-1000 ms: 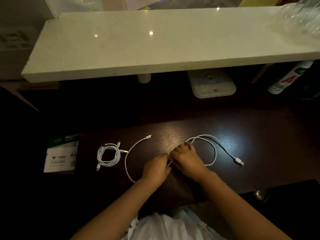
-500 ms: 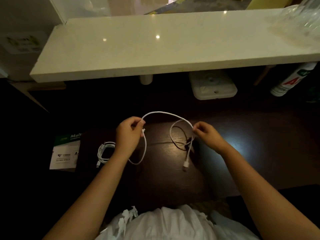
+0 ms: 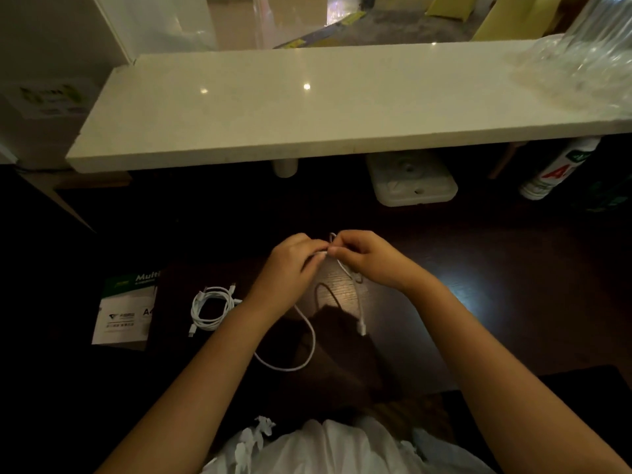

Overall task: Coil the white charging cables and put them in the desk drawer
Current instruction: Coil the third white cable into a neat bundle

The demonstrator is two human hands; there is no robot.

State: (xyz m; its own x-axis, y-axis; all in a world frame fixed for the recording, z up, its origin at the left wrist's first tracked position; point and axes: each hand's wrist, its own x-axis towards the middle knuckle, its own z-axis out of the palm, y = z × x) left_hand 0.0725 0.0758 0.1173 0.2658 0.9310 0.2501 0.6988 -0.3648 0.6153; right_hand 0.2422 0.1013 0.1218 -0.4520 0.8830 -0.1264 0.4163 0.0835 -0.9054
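**Second cable: loop forming between both hands**

Obs. Left hand [image 3: 290,268] and right hand [image 3: 367,258] meet above the middle of the dark worktop [image 3: 496,302], fingertips almost touching. Fingers of both are curled and pinched on the loose white cable [image 3: 309,340] at the same spot, raised off the surface. The exact turns of cable inside the pinch are hidden by the fingers.

Key relation. From the pinch the cable hangs down and toward the person. One run drops from the left hand, sweeps in a curve low over the worktop and passes under the left forearm. A shorter run drops from the right hand, ending in the connector [image 3: 362,328], which hangs free just below and between the wrists. The slack's long axis thus runs from the hands back toward the body. The left hand is nearer the long run; judgement: it gathers, the right holds the loop.

Already coiled: a coiled cable [image 3: 210,307] lies flat on the worktop, left of the left forearm, apart from it.

Surroundings. Dim room. A pale stone shelf [image 3: 307,107] overhangs the back of the worktop; a paper pack [image 3: 124,311] sits at left. No drawer in view.
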